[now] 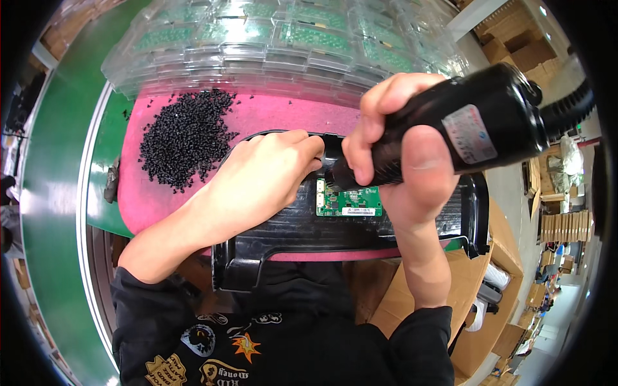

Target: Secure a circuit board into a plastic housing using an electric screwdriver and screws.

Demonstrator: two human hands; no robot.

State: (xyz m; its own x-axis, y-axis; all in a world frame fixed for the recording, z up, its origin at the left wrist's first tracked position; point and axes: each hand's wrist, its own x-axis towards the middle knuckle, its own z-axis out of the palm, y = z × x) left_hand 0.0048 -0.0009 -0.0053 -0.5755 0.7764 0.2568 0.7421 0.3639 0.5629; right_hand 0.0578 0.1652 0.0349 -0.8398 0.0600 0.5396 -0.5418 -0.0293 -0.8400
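Observation:
My right hand [421, 170] is wrapped round a black electric screwdriver [499, 96], held tilted with its nose down by a green circuit board [347, 204]. The board lies in a long black plastic housing [290, 231] in front of me. Over the housing's left part reaches my left hand [273, 164], its thumb and fingertips pinched together close to the screwdriver's nose. Something small and dark shows at those fingertips, too small to make out. The screwdriver's tip and the board's upper edge are partly hidden.
A pile of small black screws [187, 138] lies on a pink mat [309, 116] to the left. Behind the mat, clear plastic trays [283, 51] holding green boards are stacked. An open cardboard box [418, 289] stands at the lower right. A black cable [570, 106] trails from the screwdriver.

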